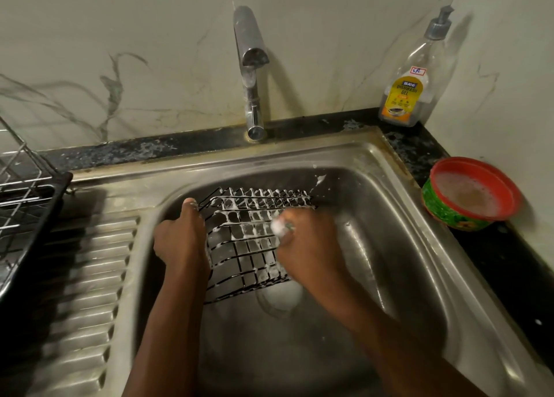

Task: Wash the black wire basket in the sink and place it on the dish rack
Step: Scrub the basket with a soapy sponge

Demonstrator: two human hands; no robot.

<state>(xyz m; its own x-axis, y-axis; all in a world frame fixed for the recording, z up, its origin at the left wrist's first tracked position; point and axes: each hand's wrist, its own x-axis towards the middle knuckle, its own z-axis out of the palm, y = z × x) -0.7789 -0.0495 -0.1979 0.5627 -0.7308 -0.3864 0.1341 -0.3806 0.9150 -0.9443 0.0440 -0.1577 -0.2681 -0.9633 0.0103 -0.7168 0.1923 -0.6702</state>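
Black wire coated with white foam forms the basket (248, 241), shown at centre frame inside the steel sink (383, 217), its near edge reaching the drain. Its left edge is gripped by the left hand (180, 241), fingers curled round the rim, while a foamy scrubber (280, 227) is held in the closed right hand (308, 247) and pressed against the mesh. The dish rack (21, 193) is seen at the left edge of the frame, the tap (250, 67) at upper centre, and a dishwash bottle (404, 91) and a red-rimmed bowl (470, 193) of sudsy water at the right.
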